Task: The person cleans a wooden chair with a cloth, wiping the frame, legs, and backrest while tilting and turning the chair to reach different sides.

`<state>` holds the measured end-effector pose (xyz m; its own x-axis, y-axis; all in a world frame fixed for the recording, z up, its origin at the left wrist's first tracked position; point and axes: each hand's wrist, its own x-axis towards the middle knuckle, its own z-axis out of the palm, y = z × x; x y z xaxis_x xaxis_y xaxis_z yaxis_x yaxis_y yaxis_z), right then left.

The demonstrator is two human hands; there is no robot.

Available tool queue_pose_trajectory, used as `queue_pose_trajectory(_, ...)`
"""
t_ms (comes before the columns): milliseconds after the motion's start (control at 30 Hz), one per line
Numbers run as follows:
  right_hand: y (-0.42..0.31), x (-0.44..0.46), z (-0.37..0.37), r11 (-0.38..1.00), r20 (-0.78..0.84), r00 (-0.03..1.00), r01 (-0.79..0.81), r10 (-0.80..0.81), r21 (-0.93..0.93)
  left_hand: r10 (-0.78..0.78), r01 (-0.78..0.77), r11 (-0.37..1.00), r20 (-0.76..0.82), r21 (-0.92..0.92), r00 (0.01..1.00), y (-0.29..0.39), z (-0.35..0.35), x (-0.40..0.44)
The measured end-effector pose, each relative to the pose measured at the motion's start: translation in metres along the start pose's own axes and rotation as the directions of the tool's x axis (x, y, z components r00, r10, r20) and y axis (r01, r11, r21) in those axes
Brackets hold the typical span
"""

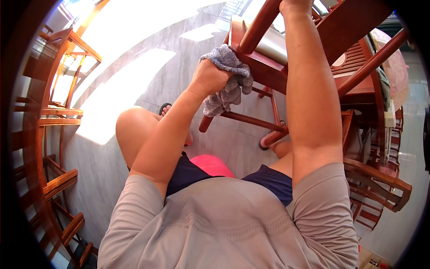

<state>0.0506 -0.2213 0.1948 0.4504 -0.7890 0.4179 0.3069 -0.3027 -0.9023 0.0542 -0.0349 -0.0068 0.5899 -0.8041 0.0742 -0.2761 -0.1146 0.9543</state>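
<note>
A grey cloth (226, 92) is bunched in my left hand (209, 78), whose fingers wrap into it. The cloth touches the edge of a red-brown wooden chair (264, 67) in front of me. That chair stands tilted, with its legs and rungs showing below. My right hand (296, 5) is at the top edge of the view, beside a thick wooden bar of the chair. Its fingers are mostly cut off by the frame, so its grip is hidden.
Wooden chairs (62, 107) line the left side. At the right are a slatted wooden piece (354, 58), another chair back (380, 184) and a round pinkish tabletop (394, 67). A pink seat (212, 166) is under me on the grey floor (156, 80).
</note>
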Motion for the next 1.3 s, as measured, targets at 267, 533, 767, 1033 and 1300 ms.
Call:
queue_pose_trajectory(267,0.001,0.003,0.001,1.0,-0.013,1.0,-0.002,0.002,-0.007,0.075,-0.06,0.982,0.078,-0.181,0.994,-0.013,0.005,0.004)
queue_pose_trajectory(533,0.001,0.001,0.0,1.0,0.002,1.0,0.01,-0.01,0.019,-0.057,0.025,0.938,-0.081,-0.346,0.995,0.025,0.036,-0.012)
queue_pose_trajectory(767,0.001,0.003,0.0,0.999,0.005,0.999,0.039,-0.039,-0.002,0.101,-0.127,0.979,-0.166,-0.157,0.981,0.012,0.034,-0.007)
queue_pose_trajectory(1033,0.004,0.01,-0.001,1.0,-0.001,1.0,0.017,-0.017,-0.009,-0.042,0.023,0.989,0.132,0.143,0.99,0.009,-0.009,0.018)
queue_pose_trajectory(1300,0.004,0.008,-0.001,1.0,-0.006,1.0,0.002,-0.002,0.0,0.13,-0.161,0.975,-0.194,-0.156,0.972,0.014,0.031,-0.001)
